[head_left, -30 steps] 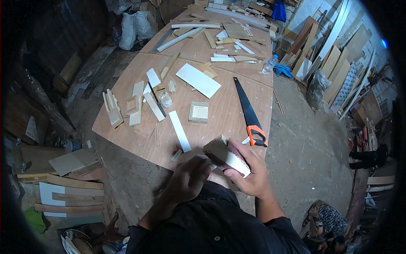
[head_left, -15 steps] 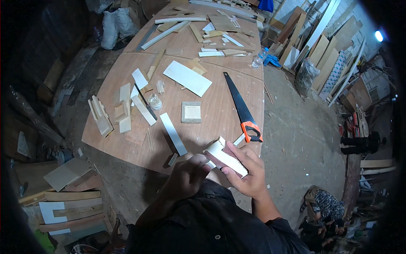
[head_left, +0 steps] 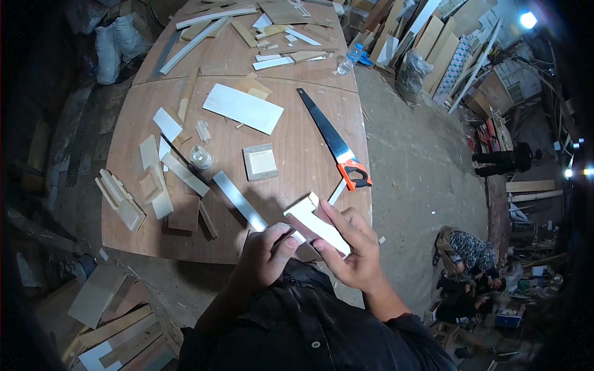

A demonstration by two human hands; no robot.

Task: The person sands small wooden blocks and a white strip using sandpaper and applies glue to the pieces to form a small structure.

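Note:
My right hand (head_left: 359, 256) grips a notched, L-shaped wood block (head_left: 329, 232) in front of my body, fingers along one side and thumb on the near edge. The block's upper face is pale and its sides look reddish-brown. My left hand (head_left: 267, 252) is closed, thumb pressed to the fingers, close to the block's left side. Something small and pale shows at its fingertips, but I cannot tell what it is. Just beyond the left hand, a pale wood strip (head_left: 237, 198) lies on the table. A handsaw (head_left: 327, 128) with an orange and black handle lies farther off to the right.
On the wooden table (head_left: 297, 167) are a shallow square wooden box (head_left: 249, 166), a white board (head_left: 243, 109), a clear jar (head_left: 200, 157) and several offcuts. A plastic bottle (head_left: 354, 53) stands near the far right edge. People (head_left: 464, 250) are on the floor at right.
The view has shifted and turned, so the table sits farther left and higher. The block is tilted slightly differently in my right hand. Both hands stay close together in front of me.

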